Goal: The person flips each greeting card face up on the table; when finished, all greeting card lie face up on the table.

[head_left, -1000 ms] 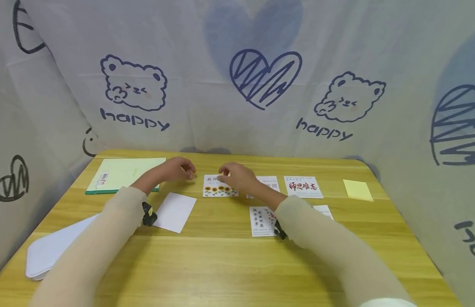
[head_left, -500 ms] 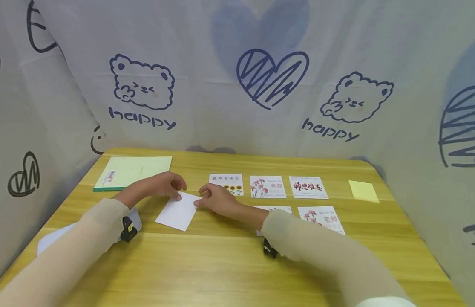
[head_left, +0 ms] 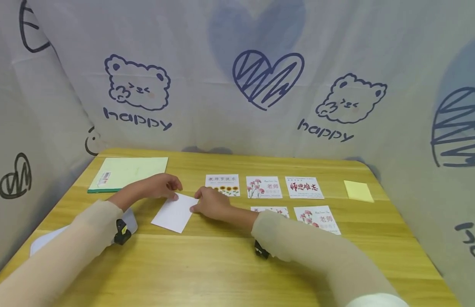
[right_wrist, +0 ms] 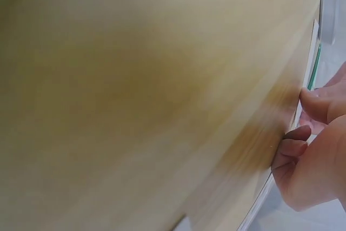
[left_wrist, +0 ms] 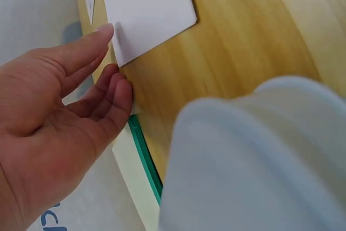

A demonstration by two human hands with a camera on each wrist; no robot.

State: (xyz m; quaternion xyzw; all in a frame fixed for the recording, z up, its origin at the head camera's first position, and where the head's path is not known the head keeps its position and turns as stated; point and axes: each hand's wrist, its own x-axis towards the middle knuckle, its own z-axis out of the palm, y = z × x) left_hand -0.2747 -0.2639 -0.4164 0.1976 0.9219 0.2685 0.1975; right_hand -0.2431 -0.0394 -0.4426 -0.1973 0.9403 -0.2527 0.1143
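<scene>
A blank white card [head_left: 175, 214] lies on the wooden table, left of centre. My left hand [head_left: 159, 187] is at its far left edge; in the left wrist view the thumb [left_wrist: 89, 47] meets the card's edge, with the loosely bent fingers beside it and a gap between. At the far right corner, my right hand [head_left: 213, 204] holds the card with thumb and curled fingers; the right wrist view shows the thumb [right_wrist: 316, 104] on its edge. Printed cards lie further right: a sunflower card [head_left: 223, 185], a carnation card [head_left: 264, 187] and a red-lettered card [head_left: 304, 188].
Nearer, a second carnation card [head_left: 317, 219] lies beside another printed card [head_left: 269, 210], partly under my right sleeve. A yellow sticky note [head_left: 358, 191] is at far right. A pale green pad [head_left: 133, 170] lies back left; a white case [left_wrist: 232, 171] sits under my left forearm.
My right hand has moved left and nearer, from the sunflower card to the white card. The left hand has drawn back to the white card's far left edge.
</scene>
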